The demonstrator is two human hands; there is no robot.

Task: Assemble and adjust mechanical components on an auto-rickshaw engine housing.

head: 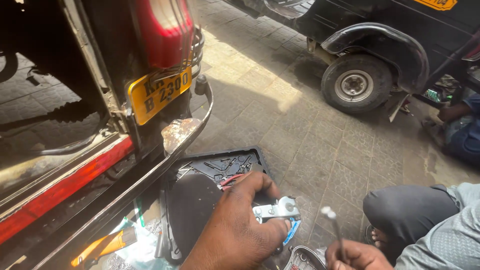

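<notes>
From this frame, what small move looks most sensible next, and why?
Probably bring the thin tool in the right hand across to the metal bracket. The left hand pinches that bracket above the black tray, while the tool tip hangs apart, to its right.

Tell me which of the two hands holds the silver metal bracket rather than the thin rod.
The left hand holds the silver metal bracket over the black plastic panel. The right hand, lower right, holds the thin rod instead.

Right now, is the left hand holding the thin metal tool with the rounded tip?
No: the left hand grips a silver metal bracket over the black plastic tray, while the right hand holds the thin metal tool.
</notes>
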